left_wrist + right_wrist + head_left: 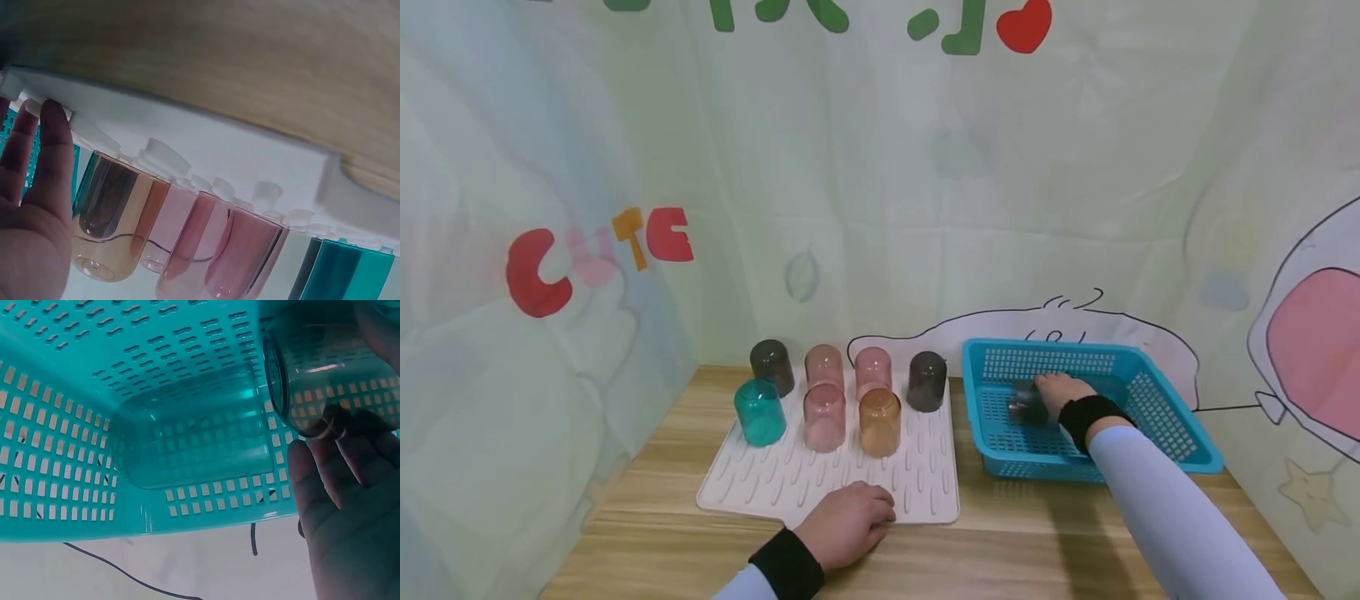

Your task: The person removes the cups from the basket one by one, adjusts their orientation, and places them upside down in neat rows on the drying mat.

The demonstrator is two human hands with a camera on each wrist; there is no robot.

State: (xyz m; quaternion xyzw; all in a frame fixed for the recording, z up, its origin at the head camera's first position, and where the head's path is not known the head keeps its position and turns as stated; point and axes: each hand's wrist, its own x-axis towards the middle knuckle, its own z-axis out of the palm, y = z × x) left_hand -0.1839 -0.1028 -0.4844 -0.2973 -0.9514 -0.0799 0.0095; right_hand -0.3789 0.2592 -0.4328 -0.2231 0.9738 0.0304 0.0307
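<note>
Inside the blue plastic basket point(988, 462), my right hand point(1063, 393) grips a dark grey see-through glass point(1024, 403), thumb on one side and fingers on the other. The right wrist view shows the glass tipped on its side, and a teal glass point(194, 431) lying in the basket beside it. My left hand point(850, 523) rests on the front edge of the white ridged drying mat point(917, 496), fingers extended and holding nothing. Nearest to it stand an amber glass point(880, 425) and a pink glass point(824, 421), both upside down.
More upturned glasses stand on the mat: a teal one point(760, 417) at left, two dark grey ones at the back corners, and two pinkish ones between. A printed cloth backdrop point(880, 167) rises behind the wooden table point(647, 500). The basket stands right of the mat.
</note>
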